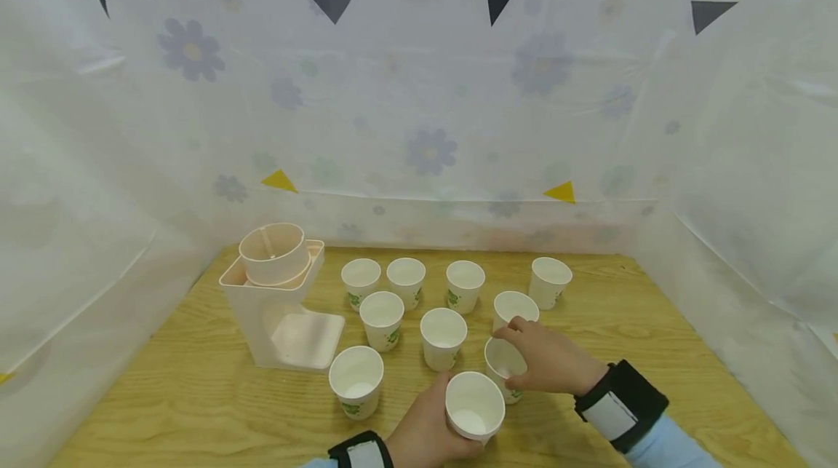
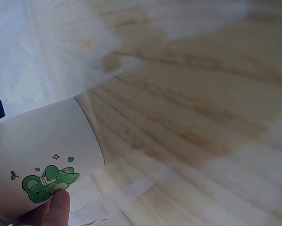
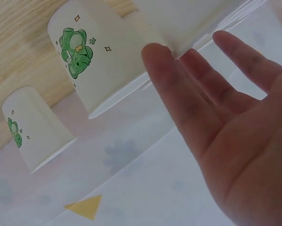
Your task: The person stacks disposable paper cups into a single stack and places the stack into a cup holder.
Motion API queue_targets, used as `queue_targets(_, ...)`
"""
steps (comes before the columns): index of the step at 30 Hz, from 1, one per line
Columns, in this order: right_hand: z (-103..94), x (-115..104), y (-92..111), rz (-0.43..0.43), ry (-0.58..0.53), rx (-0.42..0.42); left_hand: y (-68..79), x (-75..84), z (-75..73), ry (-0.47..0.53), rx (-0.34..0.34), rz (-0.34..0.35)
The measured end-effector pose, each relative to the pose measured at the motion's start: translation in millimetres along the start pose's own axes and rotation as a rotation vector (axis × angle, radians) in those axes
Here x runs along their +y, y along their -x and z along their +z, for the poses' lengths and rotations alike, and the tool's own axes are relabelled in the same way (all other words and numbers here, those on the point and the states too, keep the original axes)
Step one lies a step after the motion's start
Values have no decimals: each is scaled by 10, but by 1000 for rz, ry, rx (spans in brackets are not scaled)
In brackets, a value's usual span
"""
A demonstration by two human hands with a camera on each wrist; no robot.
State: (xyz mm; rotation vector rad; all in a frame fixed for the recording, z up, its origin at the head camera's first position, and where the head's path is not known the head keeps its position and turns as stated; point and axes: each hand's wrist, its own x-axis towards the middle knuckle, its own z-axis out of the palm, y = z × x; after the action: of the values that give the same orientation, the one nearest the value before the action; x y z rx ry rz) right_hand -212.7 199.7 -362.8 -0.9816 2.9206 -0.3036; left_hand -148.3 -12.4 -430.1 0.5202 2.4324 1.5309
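Closest in, the left hand (image 1: 422, 426) has its fingers and thumb curled round the side of a white paper cup (image 1: 474, 402), gripping the wall, I'd say, so the open mouth can face up unblocked; whether its base meets the counter (image 1: 203, 410) I can't tell. Just beside it the right hand (image 1: 553, 359) is spread, thumb low and fingers reaching past a second cup (image 1: 503, 360), a shape that suits straddling the rim — though I can't make out whether skin actually touches paper. Off to the left a front cup (image 1: 356, 381) stands alone, clear of both hands. Beyond come a centre cup (image 1: 443, 340), a left-hand cup (image 1: 382, 322) and, just past the spread fingers, a third cup (image 1: 513, 306) partly hidden by them. All stand mouth up on their narrow bases, and the small gaps between most of them look roomy enough for fingertips. At the left a cream stand (image 1: 252, 319) sits on its flat foot, which probably steadies the round container (image 1: 275, 275) nested in its top. Farthest back are a close pair of cups (image 1: 361, 282), a single cup (image 1: 465, 286) and a corner cup (image 1: 550, 282) — then the flowered sheet (image 1: 393, 89) hanging behind.
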Motion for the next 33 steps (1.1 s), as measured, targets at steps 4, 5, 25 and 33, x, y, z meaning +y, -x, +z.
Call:
queue_targets(4, -23, -21, 13, 15, -14, -8, 2, 2, 0, 2, 2, 7)
queue_targets(5, -29, -25, 17, 16, -16, -9, 2, 2, 1, 3, 2, 7)
queue_targets(25, -188, -88, 91, 1, 37, 50, 9, 2, 13, 2, 8, -17)
queue_targets(33, -306, -147, 124, -29, 65, 103, 6, 0, 7, 14, 2, -7)
